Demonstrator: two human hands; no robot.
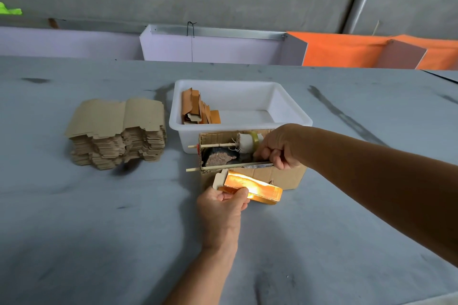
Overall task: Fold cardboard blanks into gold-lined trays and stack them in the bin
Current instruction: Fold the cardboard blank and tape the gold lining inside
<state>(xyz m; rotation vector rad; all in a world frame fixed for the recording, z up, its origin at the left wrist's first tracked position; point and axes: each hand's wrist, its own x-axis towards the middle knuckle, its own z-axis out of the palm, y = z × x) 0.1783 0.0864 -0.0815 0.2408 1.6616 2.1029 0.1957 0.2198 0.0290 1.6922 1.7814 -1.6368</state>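
Grey table (99, 230) fills frame. White bin (241, 106) at centre, few folded trays (198, 109) standing in its left end. Blank stack (116, 131) at left. Cardboard box (280, 176) in front of bin — right hand (280, 146) curled, pinching tape inside. Left hand (223, 202) grips gold-lined tray (250, 187) below centre, thumb over near wall.

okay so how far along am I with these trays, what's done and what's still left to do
Done: a few folded trays stand at the left end of the white bin, which is mostly bare. In hand: your left hand holds a gold-lined tray whose left end flap still sticks out, while your right hand reaches into the cardboard tape box. Left: the tall stack of flat blanks, so you look early on.
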